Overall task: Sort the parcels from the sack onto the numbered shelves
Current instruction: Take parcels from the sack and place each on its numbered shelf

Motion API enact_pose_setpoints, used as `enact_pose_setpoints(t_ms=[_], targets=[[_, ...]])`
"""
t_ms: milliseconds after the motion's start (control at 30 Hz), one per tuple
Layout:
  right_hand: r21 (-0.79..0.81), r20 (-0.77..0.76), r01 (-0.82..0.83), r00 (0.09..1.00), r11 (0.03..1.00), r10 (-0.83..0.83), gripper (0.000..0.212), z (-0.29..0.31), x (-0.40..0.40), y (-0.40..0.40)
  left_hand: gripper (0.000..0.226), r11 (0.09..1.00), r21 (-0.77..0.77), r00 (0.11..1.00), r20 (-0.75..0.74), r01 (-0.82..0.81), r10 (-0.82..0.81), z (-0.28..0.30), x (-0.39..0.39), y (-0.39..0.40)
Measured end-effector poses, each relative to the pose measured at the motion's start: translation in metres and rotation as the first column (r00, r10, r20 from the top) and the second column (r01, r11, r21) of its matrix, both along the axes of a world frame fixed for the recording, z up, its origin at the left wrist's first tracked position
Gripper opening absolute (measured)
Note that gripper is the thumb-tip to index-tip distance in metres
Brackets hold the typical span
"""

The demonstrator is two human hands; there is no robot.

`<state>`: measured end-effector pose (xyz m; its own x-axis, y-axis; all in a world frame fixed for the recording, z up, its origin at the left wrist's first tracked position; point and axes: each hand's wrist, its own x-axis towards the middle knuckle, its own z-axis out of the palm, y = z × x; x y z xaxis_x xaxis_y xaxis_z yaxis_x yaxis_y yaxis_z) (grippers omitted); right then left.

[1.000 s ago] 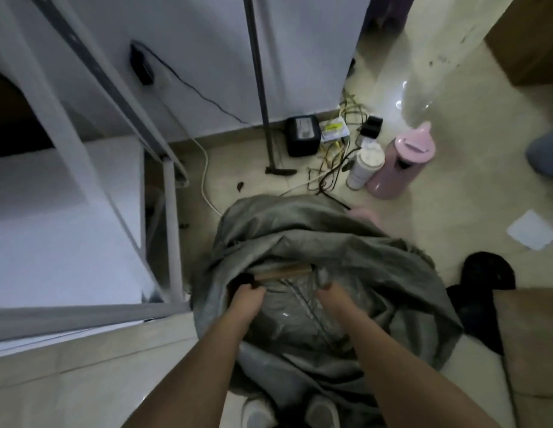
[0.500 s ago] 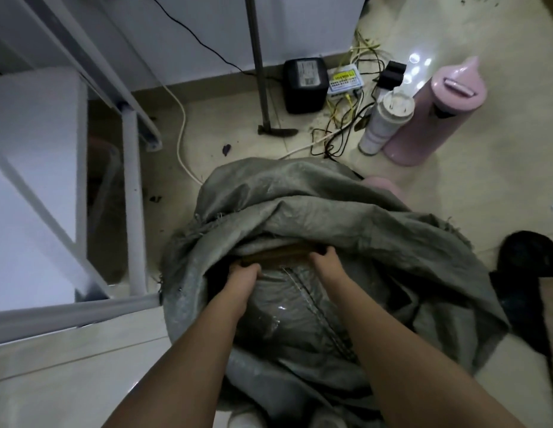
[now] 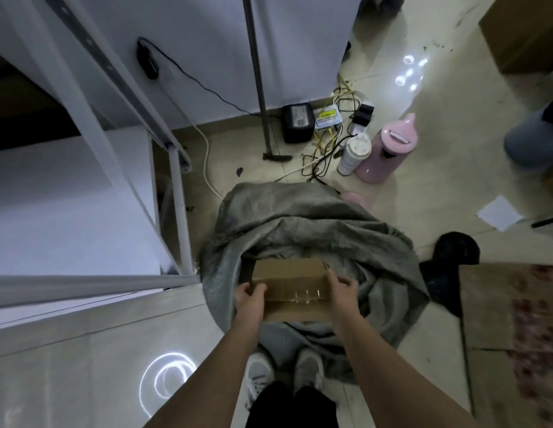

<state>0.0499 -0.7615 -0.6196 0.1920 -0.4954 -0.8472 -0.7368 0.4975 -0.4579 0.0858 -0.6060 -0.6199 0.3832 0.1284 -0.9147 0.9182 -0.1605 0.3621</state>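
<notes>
A grey woven sack (image 3: 303,220) stands open on the tiled floor in front of my feet. Over its mouth I hold a brown cardboard parcel (image 3: 292,282), taped along its top. My left hand (image 3: 249,299) grips the parcel's left end and my right hand (image 3: 343,291) grips its right end. The white metal shelf frame (image 3: 179,211) rises at the left, with a white shelf board (image 3: 68,205) behind it. No shelf numbers are visible. What else lies inside the sack is hidden by the parcel.
Behind the sack stand a pink jug (image 3: 389,149), a white tumbler (image 3: 354,154), a black box (image 3: 297,122) and tangled cables (image 3: 327,149). A metal pole (image 3: 258,75) leans at the wall. A patterned mat (image 3: 516,307) and white paper (image 3: 500,213) lie right. Another person's leg (image 3: 531,137) is far right.
Both hands were down inside the sack on a brown edge above a grey plastic bag. Now the whole cardboard parcel is lifted up out of the sack's mouth, and the camera has risen.
</notes>
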Motion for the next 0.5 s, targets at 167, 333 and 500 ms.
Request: enact_pose_setpoints(t_ms=[167,333,500], targets=[[-0.056,0.097,-0.005,0.995,0.998,0.011,0.038,0.087,-0.010,0.003,0.085,0.995,-0.049,0.993,-0.078,-0.092,0.088,0.065,-0.012,0.010],[0.045,0.175,-0.253,0.954,0.966,0.242,0.086,0.116,-0.022,-0.002,0.051,0.994,-0.098,0.999,0.005,-0.049,0.050,0.107,-0.005,0.019],[0.131,0.228,-0.192,0.961,0.973,0.159,0.096,0.121,-0.029,-0.006,0.052,0.994,-0.098,0.998,0.038,0.054,-0.051,0.109,0.006,0.029]])
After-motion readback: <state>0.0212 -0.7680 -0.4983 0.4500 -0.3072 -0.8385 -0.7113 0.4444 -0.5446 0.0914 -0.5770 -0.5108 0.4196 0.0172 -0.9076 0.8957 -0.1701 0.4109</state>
